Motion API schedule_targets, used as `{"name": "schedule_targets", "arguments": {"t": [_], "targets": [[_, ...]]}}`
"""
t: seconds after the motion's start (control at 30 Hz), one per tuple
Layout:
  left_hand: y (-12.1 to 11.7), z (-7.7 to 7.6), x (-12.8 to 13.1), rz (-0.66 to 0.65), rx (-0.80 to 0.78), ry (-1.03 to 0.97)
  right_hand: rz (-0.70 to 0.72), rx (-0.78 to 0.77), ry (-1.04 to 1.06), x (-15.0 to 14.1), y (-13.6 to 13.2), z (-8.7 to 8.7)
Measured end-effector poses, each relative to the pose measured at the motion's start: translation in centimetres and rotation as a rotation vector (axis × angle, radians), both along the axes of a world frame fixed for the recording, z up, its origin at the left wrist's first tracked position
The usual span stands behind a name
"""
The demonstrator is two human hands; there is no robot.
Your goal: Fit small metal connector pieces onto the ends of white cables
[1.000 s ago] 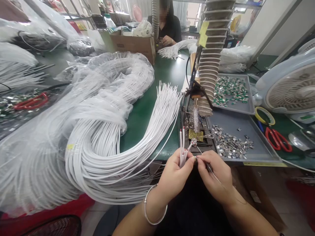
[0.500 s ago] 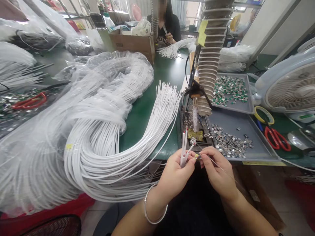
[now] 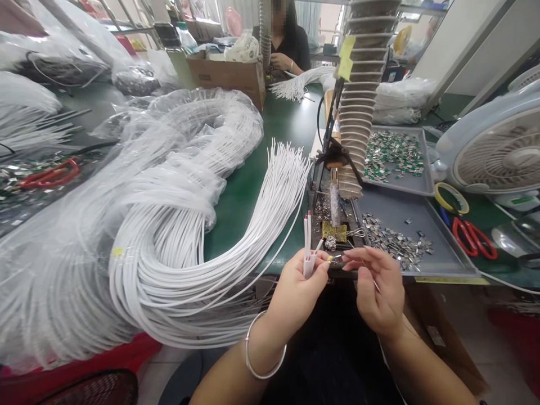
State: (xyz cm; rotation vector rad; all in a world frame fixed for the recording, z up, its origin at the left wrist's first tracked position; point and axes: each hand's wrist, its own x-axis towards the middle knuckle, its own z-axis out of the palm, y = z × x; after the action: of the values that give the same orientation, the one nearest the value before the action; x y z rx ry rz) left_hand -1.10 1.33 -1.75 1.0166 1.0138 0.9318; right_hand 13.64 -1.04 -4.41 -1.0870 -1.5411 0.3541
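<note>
My left hand (image 3: 301, 284) is closed round several white cables (image 3: 307, 242) whose stripped ends with red tips point upward. Between its thumb and fingertips is a small metal-and-yellow connector piece (image 3: 335, 259). Just right of that piece is my right hand (image 3: 379, 287), its index and middle fingers stretched towards the connector and its thumb held apart. A thin solder wire (image 3: 377, 286) runs through the right hand's fingers and back over the wrist. Beyond the hands, a soldering iron (image 3: 335, 202) points down in its stand above a yellow sponge (image 3: 333, 230).
A large bundle of white cables (image 3: 202, 292) covers the left of the table. On the right are a tray of metal shells (image 3: 455, 242), a tray of green boards (image 3: 428, 163), red-handled scissors (image 3: 475, 239) and a fan (image 3: 502, 140). A ribbed hose (image 3: 363, 112) hangs overhead; a person (image 3: 291, 45) sits opposite.
My left hand has shifted slightly left with the cables. My right hand has come away from the connector, its fingers spreading. The person opposite has lowered a hand.
</note>
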Motion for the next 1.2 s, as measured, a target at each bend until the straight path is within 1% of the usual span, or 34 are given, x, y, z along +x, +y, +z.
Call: {"name": "schedule_targets", "arguments": {"t": [0.17, 0.27, 0.37, 0.5, 0.63, 0.97, 1.2], "targets": [[0.6, 0.3, 0.0, 0.023, 0.016, -0.011, -0.037, 0.024, -0.006, 0.2, 0.2, -0.3], [0.8, 0.5, 0.1, 0.023, 0.017, -0.012, -0.031, 0.098, -0.046, 0.3, 0.5, 0.1], [0.9, 0.8, 0.3, 0.021, 0.015, -0.025, -0.019, 0.132, -0.115, 0.4, 0.8, 0.8], [1.1, 1.2, 0.4, 0.026, 0.009, -0.041, -0.039, 0.126, -0.162, 0.5, 1.0, 1.3], [1.4, 1.5, 0.4, 0.021, 0.009, -0.050, -0.042, 0.121, -0.165, 0.4, 1.0, 1.4], [1.5, 1.4, 0.4, 0.022, 0.028, -0.069, -0.037, 0.118, -0.160, 0.3, 1.0, 1.9], [1.6, 1.7, 0.4, 0.027, 0.033, -0.059, -0.050, 0.132, -0.161, 0.2, 1.0, 2.1]]}}
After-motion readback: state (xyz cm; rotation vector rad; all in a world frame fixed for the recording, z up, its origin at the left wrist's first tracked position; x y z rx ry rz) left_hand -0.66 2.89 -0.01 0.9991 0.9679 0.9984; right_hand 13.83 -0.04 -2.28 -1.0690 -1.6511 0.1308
